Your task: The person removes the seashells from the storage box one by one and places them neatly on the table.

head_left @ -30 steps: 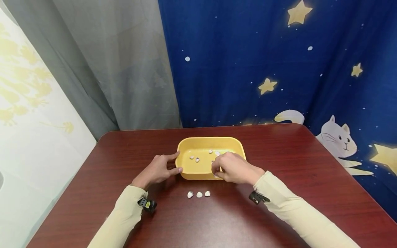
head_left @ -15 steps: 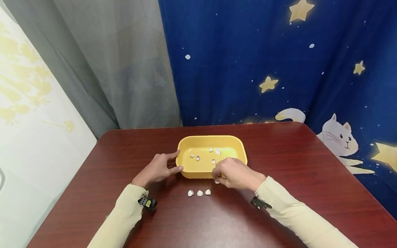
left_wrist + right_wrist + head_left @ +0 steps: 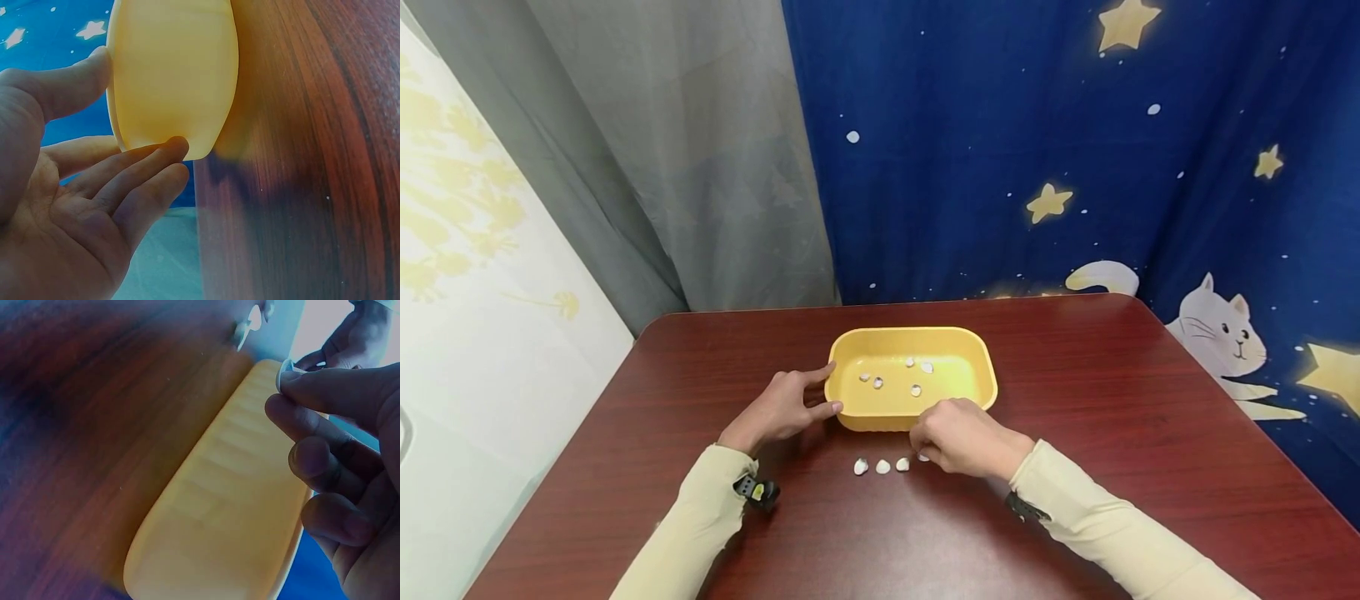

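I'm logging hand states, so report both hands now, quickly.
Left hand: holding one end of the yellow tub.
Right hand: holding a small white piece pinched in its fingers.

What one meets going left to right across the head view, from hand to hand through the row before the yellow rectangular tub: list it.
Bare left hand → first small white shell-like piece → second small white piece → third small white piece → bare right hand, pinching a fourth small white piece.
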### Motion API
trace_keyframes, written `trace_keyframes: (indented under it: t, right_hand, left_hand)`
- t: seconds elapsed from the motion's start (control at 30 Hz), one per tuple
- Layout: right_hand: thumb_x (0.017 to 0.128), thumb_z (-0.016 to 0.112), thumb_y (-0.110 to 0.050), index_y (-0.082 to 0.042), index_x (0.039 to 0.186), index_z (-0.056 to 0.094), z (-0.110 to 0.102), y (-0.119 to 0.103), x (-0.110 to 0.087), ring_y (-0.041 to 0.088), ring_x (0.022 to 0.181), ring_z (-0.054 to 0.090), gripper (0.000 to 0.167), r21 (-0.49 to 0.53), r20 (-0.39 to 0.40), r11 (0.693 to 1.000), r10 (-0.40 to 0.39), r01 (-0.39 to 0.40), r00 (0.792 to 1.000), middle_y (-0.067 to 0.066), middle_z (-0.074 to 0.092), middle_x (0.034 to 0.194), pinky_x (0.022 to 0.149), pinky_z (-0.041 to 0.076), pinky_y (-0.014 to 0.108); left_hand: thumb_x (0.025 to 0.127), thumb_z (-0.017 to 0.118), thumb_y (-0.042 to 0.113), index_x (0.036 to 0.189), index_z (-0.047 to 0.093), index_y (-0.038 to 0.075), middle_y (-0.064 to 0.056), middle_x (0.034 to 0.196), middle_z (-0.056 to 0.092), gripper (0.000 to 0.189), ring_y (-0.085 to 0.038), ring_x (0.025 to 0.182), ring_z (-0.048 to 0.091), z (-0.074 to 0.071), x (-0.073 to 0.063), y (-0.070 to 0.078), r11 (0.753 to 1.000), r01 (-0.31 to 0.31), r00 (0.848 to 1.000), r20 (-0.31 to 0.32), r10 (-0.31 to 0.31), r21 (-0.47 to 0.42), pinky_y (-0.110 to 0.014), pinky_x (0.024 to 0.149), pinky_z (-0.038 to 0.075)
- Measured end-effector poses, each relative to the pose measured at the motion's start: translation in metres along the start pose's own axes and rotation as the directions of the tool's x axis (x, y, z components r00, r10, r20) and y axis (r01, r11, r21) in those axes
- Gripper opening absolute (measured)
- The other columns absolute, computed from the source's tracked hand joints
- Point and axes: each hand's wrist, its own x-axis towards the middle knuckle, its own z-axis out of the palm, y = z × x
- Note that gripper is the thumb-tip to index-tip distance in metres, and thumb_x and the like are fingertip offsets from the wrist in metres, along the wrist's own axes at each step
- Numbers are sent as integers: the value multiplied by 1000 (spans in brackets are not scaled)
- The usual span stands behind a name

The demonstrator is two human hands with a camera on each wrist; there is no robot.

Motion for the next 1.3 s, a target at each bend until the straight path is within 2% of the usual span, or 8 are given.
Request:
trace_keyframes:
  t: [0.43,0.9,1.13,1.3]
  right_hand:
    - [79,79,-13,-25,67,71,11,-5,-2,4,60,60,19,-79,11,997,18,-17,1000,-14,67,65,53,49,27]
    - [77,80,-14,-25,66,72,17,-6,1,5,57,58,18,-80,-8,997,20,-21,1000,-14,65,62,51,47,27]
    - [77,75,-9,-24,69,73,13,-6,-1,4,59,60,17,-80,0,996,39,-39,999,-14,65,64,54,49,28]
    - [80,75,-10,-25,74,76,6,-7,-2,4,64,63,16,-70,-10,997,34,-35,999,-14,69,69,56,51,27]
  left_hand:
    - [92,73,39,154,42,13,-17,152,50,74,-29,139,51,0,0,3,1000,-11,1000,3,11,24,-50,109,46]
    - [92,73,40,153,42,11,-17,153,49,75,-29,138,52,1,-1,3,999,-7,1000,-1,7,43,-50,108,47]
    - [92,73,40,153,42,11,-17,152,50,74,-29,138,51,1,-1,3,999,-13,1000,-3,13,41,-50,109,46]
    - [91,73,40,153,42,11,-19,149,53,74,-27,131,56,1,0,3,999,-16,1000,-2,17,44,-48,105,49]
